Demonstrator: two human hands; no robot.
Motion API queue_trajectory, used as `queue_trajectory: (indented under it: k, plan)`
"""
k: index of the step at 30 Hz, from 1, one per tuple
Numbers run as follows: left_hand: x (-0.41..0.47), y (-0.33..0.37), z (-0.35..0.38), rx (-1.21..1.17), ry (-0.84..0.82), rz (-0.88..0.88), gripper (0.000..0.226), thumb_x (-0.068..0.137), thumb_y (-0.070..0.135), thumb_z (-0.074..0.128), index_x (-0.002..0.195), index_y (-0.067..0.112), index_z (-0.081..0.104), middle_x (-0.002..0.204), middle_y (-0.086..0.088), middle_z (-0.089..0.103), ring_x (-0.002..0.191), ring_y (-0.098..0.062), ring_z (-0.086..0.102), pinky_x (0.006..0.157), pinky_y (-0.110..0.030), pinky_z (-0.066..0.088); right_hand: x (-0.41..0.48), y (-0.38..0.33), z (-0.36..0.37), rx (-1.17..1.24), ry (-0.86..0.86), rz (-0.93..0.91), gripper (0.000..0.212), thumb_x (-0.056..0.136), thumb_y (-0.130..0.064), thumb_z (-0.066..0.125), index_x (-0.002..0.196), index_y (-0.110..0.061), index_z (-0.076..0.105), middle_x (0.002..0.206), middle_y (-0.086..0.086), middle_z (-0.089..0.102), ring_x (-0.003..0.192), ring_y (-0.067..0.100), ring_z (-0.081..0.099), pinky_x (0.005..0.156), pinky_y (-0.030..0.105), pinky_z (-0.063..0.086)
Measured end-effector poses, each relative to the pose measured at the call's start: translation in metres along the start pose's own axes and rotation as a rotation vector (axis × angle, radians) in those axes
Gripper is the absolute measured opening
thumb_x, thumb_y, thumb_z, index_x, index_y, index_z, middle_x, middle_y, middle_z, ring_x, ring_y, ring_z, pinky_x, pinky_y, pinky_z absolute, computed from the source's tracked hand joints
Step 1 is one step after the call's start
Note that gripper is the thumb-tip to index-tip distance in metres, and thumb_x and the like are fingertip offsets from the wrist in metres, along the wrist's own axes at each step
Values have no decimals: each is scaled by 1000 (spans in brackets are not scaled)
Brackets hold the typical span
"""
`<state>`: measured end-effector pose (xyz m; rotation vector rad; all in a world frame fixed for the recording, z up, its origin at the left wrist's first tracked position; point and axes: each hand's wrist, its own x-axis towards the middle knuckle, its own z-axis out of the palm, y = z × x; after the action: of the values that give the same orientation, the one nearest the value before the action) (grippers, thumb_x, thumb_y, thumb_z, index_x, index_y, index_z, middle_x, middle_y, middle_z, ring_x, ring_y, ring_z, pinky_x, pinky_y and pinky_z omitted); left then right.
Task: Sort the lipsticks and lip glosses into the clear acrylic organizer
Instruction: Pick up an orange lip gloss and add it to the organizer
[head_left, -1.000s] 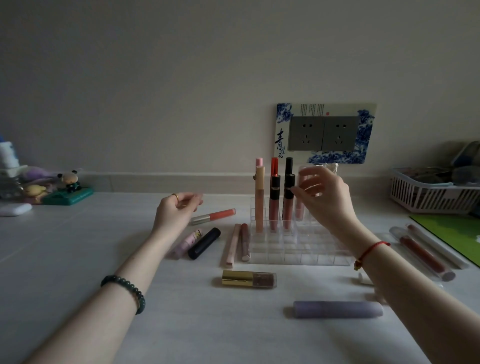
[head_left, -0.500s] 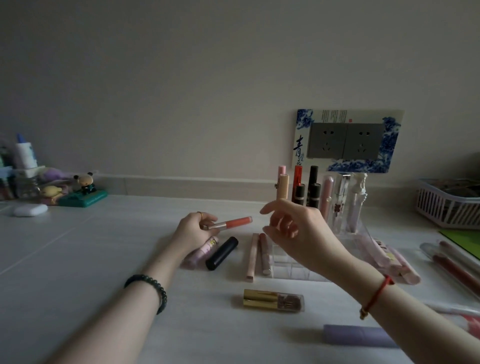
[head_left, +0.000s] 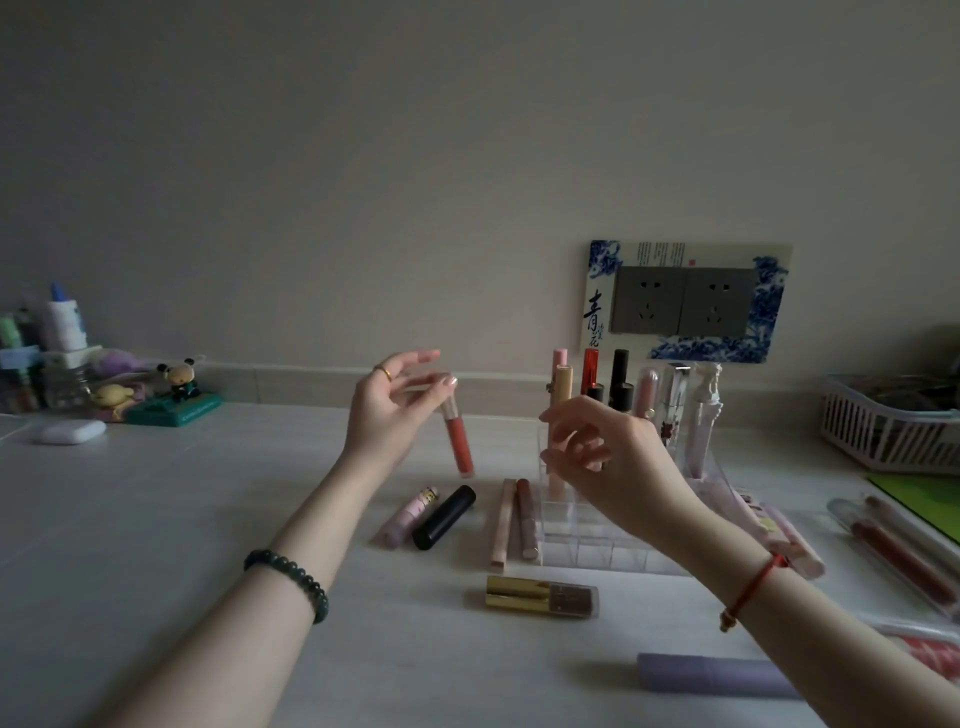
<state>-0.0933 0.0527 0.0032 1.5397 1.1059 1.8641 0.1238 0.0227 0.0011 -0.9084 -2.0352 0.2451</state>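
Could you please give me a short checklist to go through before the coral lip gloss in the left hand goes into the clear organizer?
1. Left hand grips the coral lip gloss at its cap end: ok.
2. Gloss hangs cap up, near vertical: ok.
3. Gloss is over the clear organizer: not ok; it hangs to the organizer's left.
4. Free front compartments: ok; they look empty.
5. Right hand out of the path: not ok; it hovers over the organizer, fingers loosely curled, holding nothing.
6. Back-row tubes standing upright: ok.
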Motion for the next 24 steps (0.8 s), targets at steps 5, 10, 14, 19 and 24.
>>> queue_trajectory:
  k: [5, 10, 14, 19, 24]
  plan:
    - [-17, 39, 30, -159, -186, 8, 26, 59, 23, 72, 84, 20, 67, 73, 7, 73, 71, -5, 68, 63, -15, 53, 5, -5, -15, 202, 22, 95, 33, 72, -19, 68, 103, -21, 57, 89, -6, 64, 78, 4, 63, 73, 17, 54]
    - [-33, 53, 55, -196, -257, 16, 21, 61, 21, 71, 81, 16, 69, 74, 9, 73, 72, -5, 68, 63, -15, 53, 1, -9, -23, 290, -54, 120, 27, 70, -21, 69, 95, -24, 59, 85, -7, 67, 76, 4, 65, 72, 20, 55]
    - [-40, 56, 64, -235, -259, 10, 20, 61, 20, 71, 81, 16, 69, 74, 10, 73, 71, -4, 68, 61, -14, 52, -1, -12, -28, 284, -51, 96, 19, 70, -19, 69, 86, -21, 61, 79, -6, 67, 70, 2, 65, 68, 14, 53]
    - [-44, 50, 66, -203, -260, -2, 19, 63, 24, 69, 82, 25, 69, 78, 12, 73, 75, -4, 68, 64, -17, 55, 1, -6, -43, 254, -12, 130, 14, 72, -14, 67, 83, -19, 61, 79, -6, 66, 68, 2, 65, 67, 15, 54]
    - [-41, 35, 59, -166, -186, -36, 19, 65, 27, 69, 84, 23, 67, 76, 12, 73, 74, -4, 67, 66, -15, 54, 2, 21, -66, 293, 177, 276, 17, 72, -11, 69, 87, -13, 62, 84, 3, 67, 76, 17, 67, 71, 25, 56]
